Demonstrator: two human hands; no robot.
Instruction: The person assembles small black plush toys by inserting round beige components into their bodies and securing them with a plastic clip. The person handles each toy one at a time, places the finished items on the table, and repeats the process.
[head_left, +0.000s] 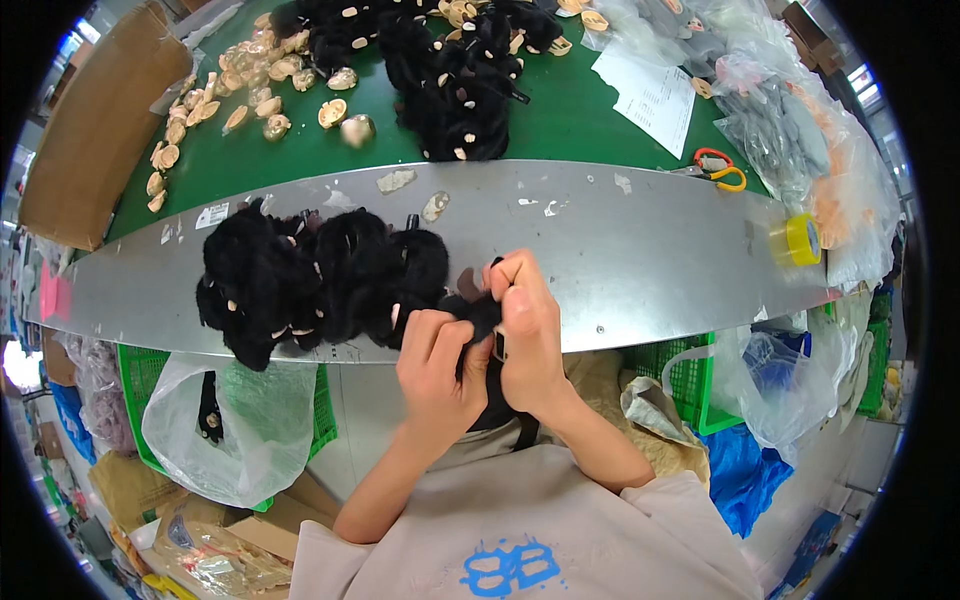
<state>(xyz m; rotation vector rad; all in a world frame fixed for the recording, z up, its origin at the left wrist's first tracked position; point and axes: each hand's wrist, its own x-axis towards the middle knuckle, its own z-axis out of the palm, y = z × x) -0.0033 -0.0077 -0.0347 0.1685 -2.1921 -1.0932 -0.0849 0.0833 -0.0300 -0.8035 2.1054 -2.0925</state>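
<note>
My left hand point(440, 372) and my right hand point(528, 335) come together over the near edge of the metal tabletop point(600, 240). Between them they pinch a small black plush piece point(478, 312) with a dark brown flap at its top. The fingers of both hands are closed on it, and they hide part of its shape. Just left of my hands lies a heap of black plush pieces point(330, 270), dotted with small pale bits. The nearest of these touches or almost touches my left hand.
Beyond the metal strip, a green surface point(560, 110) carries more black plush pieces point(450, 90) and many pale oval parts point(240, 75). Orange-handled scissors point(722, 170), yellow tape point(798, 240) and a paper sheet point(645, 95) lie at right. Below left stands a bag-lined green crate point(135, 400).
</note>
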